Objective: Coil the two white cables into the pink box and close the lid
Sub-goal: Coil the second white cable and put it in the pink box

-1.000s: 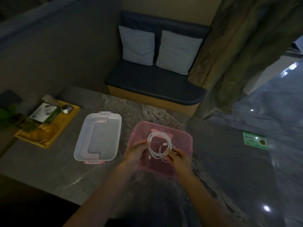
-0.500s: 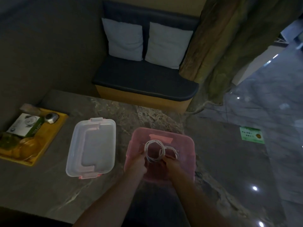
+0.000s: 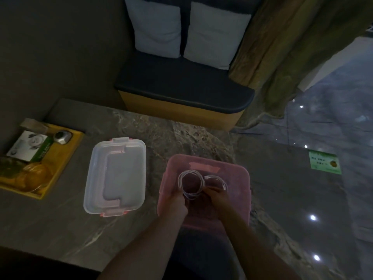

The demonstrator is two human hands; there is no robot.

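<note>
The pink box (image 3: 239, 201) stands open on the stone table in front of me. Inside it are two white cable coils: a larger coil (image 3: 182, 178) on the left and a smaller coil (image 3: 219, 179) on the right. My left hand (image 3: 175, 203) reaches into the box and grips the near side of the larger coil. My right hand (image 3: 219, 198) holds the near side of the smaller coil. The clear lid (image 3: 117, 174) with pink clips lies flat on the table, left of the box.
A yellow tray (image 3: 60, 158) with a booklet, a metal object and an orange dish sits at the far left. Beyond the table is a dark bench (image 3: 181, 87) with two light cushions. A green sticker (image 3: 325, 162) lies on the glossy surface to the right.
Both hands have sunk lower into the box with the coils. One coil held above the box has become two coils side by side inside it. The view tilted down.
</note>
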